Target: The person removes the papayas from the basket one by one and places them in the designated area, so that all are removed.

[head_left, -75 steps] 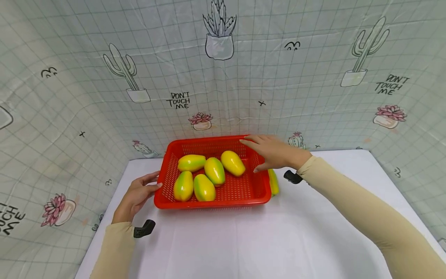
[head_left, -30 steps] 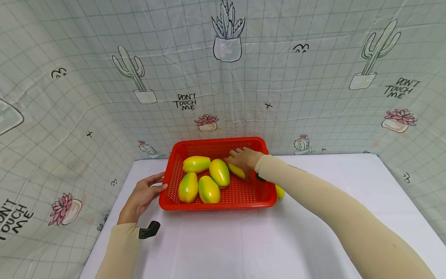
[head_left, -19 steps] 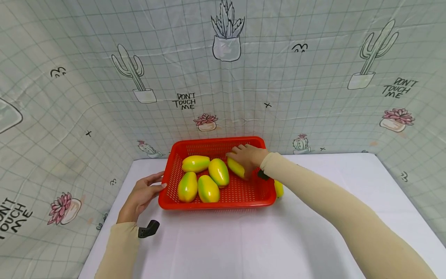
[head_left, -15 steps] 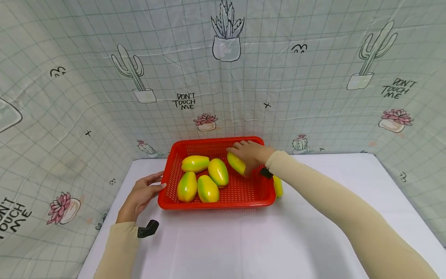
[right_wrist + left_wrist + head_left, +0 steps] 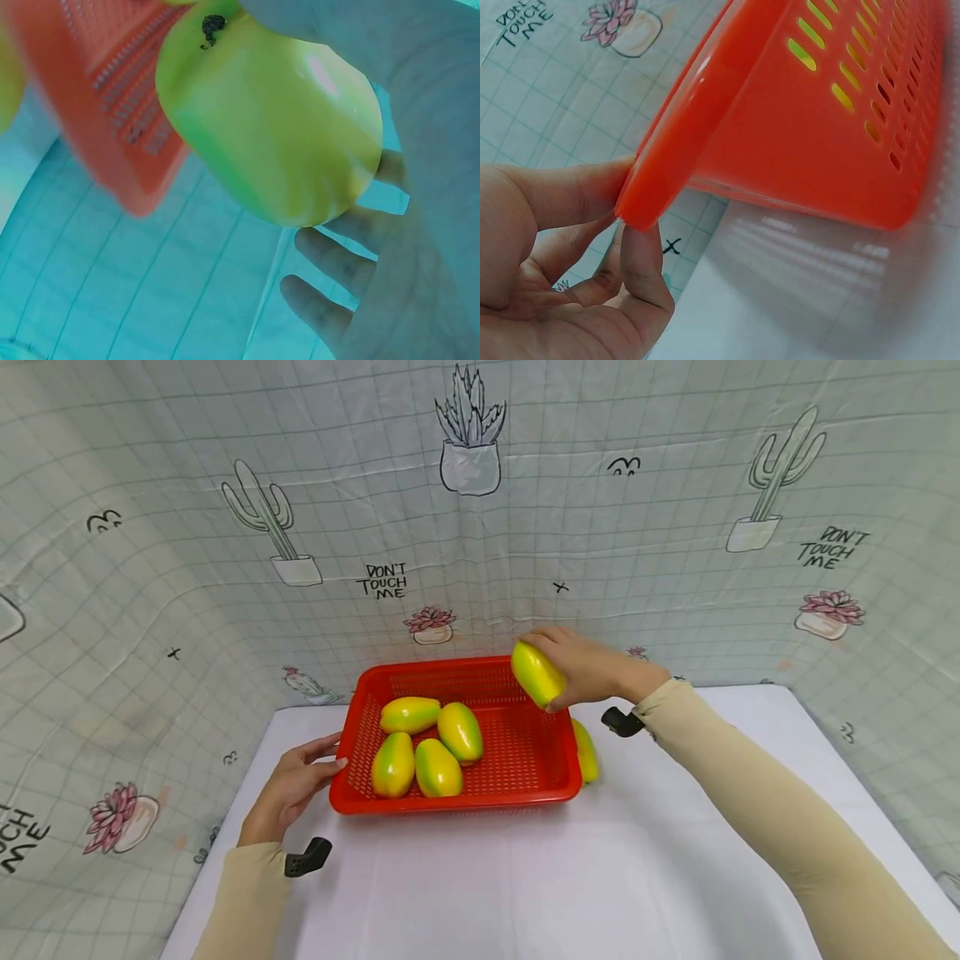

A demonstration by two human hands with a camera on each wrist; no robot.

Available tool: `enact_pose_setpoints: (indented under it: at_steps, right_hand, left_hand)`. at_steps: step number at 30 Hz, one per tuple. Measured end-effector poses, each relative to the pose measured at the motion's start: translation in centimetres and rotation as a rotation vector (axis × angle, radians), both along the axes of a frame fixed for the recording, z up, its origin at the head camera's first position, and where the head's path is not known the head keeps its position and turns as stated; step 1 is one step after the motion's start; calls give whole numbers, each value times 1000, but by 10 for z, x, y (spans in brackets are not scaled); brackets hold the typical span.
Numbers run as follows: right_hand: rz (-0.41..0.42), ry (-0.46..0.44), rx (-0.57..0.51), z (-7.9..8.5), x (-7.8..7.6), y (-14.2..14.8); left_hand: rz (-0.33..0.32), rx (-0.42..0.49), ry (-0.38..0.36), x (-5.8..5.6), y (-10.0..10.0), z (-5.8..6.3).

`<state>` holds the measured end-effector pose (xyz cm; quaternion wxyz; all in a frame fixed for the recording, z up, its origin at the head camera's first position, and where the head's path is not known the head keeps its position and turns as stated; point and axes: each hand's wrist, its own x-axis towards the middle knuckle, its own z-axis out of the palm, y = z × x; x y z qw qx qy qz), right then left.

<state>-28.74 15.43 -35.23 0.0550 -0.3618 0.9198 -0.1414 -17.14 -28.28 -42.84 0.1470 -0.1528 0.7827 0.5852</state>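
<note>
Gripping a yellow-green fruit (image 5: 536,672) with the right hand (image 5: 588,667): clamped on it, thumb at the near end, some fingers splayed past it per right wrist cam. Clock = head view, 12 away from the person. Held fruit is up above the basket's 2 o'clock corner, long axis 11-to-5. Dark stem mark on one end in the right wrist view; can't match it to an end in the head view.

Left hand (image 5: 296,778) pinches the rim of the red basket (image 5: 457,806) at its 9 o'clock end. Basket is slotted plastic, long side running 9-to-3.

Four loose fruits (image 5: 460,732) inside, bunched toward 9: the one at 10 lies 9-to-3, middle one 11-to-5, front pair roughly 12-to-6. An outside fruit (image 5: 585,752) sits just beside the basket's 3 o'clock end, partly hidden, about 12-to-6.

Table (image 5: 465,885): white, smooth covering, faint creases, soft shadow at 4 o'clock under the right arm. Beige sleeves, black wrist units (image 5: 307,857).

Room: printed cloth (image 5: 517,547) closes in at 9, 12 and 3. Pale grey, green grid, cacti and pink succulents in pots, "DON'T TOUCH ME" lettering, lightly wrinkled.
</note>
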Motion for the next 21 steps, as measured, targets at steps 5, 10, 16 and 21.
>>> enact_pose_setpoints:
  at_steps: [5, 10, 16, 21]
  right_hand:
    - [-44, 46, -60, -2, 11, 31]
    - [-80, 62, -100, -13, 23, 59]
    - [-129, 45, -96, -38, 36, 87]
    - [-181, -26, -93, -64, 44, 104]
  left_hand:
    - [-7, -5, 4, 0, -1, -1]
    - [-10, -9, 0, 0, -3, -1]
    - [-7, -2, 0, 1, -2, 0]
    - [-13, -3, -2, 0, -1, 0]
